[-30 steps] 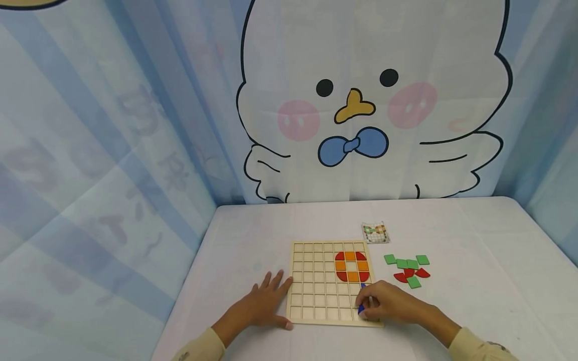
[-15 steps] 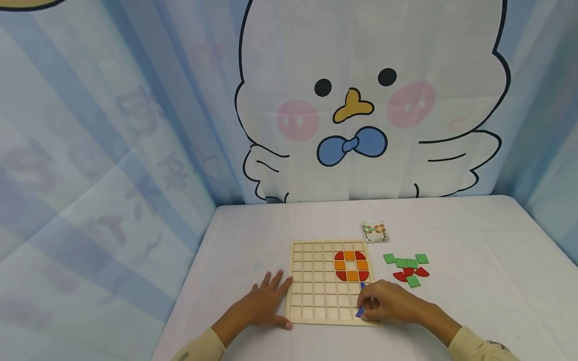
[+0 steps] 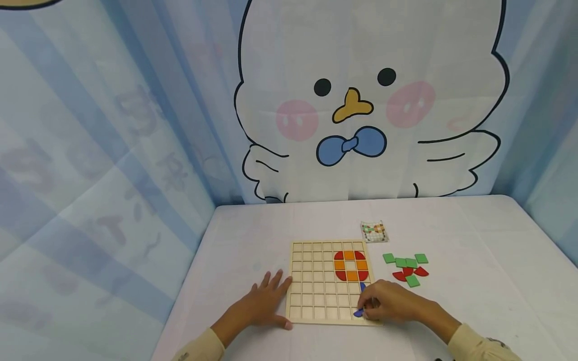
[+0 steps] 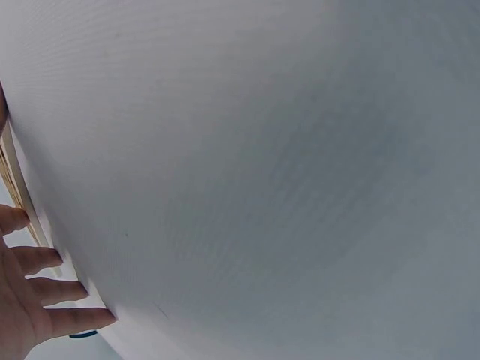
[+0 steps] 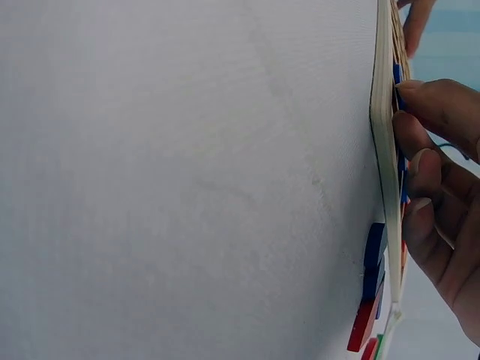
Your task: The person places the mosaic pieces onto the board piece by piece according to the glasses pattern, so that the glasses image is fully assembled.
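Observation:
A square wooden grid board (image 3: 316, 296) lies on the table. My right hand (image 3: 393, 301) is over its lower right corner and pinches a small blue tile (image 3: 358, 313) between thumb and fingers. Another blue tile (image 3: 363, 287) shows on the board just above the fingers; the rest of that column is hidden by the hand. Red and orange tiles (image 3: 349, 255) form a ring in the board's upper right part. My left hand (image 3: 264, 305) lies with spread, straight fingers at the board's left edge, its fingertips touching or close to the frame.
Right of the board lie loose green tiles (image 3: 413, 281) and red quarter-round tiles (image 3: 421, 272). A small printed pattern card (image 3: 374, 232) sits past the top right corner. Beside the board, the right wrist view shows a blue tile (image 5: 375, 244) and a red one (image 5: 363, 326) on the tabletop.
The blue tile in my right fingers has turned and shifted slightly left and down in the board's bottom right corner. My left hand stays in place.

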`<action>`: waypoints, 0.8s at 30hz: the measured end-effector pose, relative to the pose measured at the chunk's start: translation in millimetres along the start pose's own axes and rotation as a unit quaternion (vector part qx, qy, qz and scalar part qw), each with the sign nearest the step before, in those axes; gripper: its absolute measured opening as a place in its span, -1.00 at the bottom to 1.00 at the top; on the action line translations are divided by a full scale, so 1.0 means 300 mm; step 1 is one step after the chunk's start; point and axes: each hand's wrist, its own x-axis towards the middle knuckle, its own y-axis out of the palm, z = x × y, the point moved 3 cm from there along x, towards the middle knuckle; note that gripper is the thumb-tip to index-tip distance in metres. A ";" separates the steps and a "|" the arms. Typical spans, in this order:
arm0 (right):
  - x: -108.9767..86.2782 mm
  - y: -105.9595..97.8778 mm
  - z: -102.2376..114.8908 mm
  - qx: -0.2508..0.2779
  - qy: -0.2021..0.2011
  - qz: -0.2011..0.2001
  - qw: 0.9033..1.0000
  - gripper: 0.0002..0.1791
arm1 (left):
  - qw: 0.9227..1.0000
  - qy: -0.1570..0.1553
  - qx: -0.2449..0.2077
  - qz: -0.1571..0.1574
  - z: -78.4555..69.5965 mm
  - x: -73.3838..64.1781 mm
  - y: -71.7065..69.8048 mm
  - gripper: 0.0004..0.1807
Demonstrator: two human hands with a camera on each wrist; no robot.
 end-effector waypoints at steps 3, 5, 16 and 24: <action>0.002 0.000 0.002 0.000 0.007 0.002 1.000 -0.92 | 1.000 -0.003 -0.001 0.002 0.000 -0.001 -0.001 0.23; 0.004 0.000 0.002 -0.003 0.011 0.002 1.000 -0.92 | 1.000 -0.004 -0.001 0.002 0.000 -0.001 -0.001 0.23; 0.008 -0.012 0.000 -0.036 0.006 -0.030 0.999 -0.85 | 1.000 -0.007 -0.005 0.002 -0.003 -0.005 -0.006 0.23; -0.010 -0.061 -0.026 -0.027 0.010 -0.065 0.998 -0.84 | 1.000 -0.004 -0.008 0.000 -0.003 -0.006 -0.005 0.23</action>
